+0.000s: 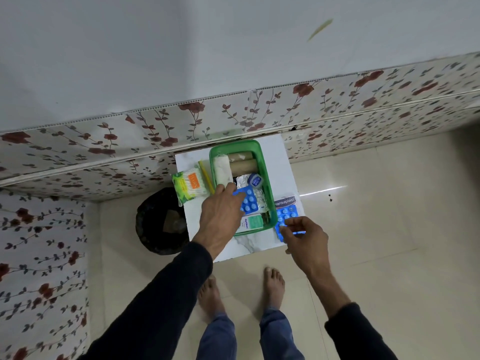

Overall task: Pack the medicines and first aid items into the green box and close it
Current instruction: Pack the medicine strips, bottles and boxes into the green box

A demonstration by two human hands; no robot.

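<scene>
Two bare hands reach over a small white surface [281, 162] that stands on a pale tiled floor. On it sits the green box [267, 178], open, with no lid on it.

Inside the box, at the far end, lie two brown cardboard rolls [244, 165] and a white bandage roll [222, 168]. Nearer are some silver foil strips [242, 181], a little round blue tin [255, 181] and a blue pill strip [249, 201] with round white pills. At the near end lies a white and green pack [250, 222] — its label seems to read "Optibex", but the letters are small.

The left hand [220, 214] is in the box. Its fingers [240, 197] lie spread and loose on the blue pill strip, not closed around it.

The right hand [304, 236] is just right of the box. Its fingers pinch the near edge of a second blue pill strip [287, 215], which rests on the surface. Under the far end of that strip lies a white pack with a blue band that says "Hansaplast" [285, 202].

Left of the box, on the surface, lies a clear pack of cotton buds [188, 187] with a green label and an orange sticker — those words are too small to read. A thin yellow stick [206, 176] lies between the buds and the box.

A dark round bin [159, 222] stands on the floor to the left. Two bare feet show below.
</scene>
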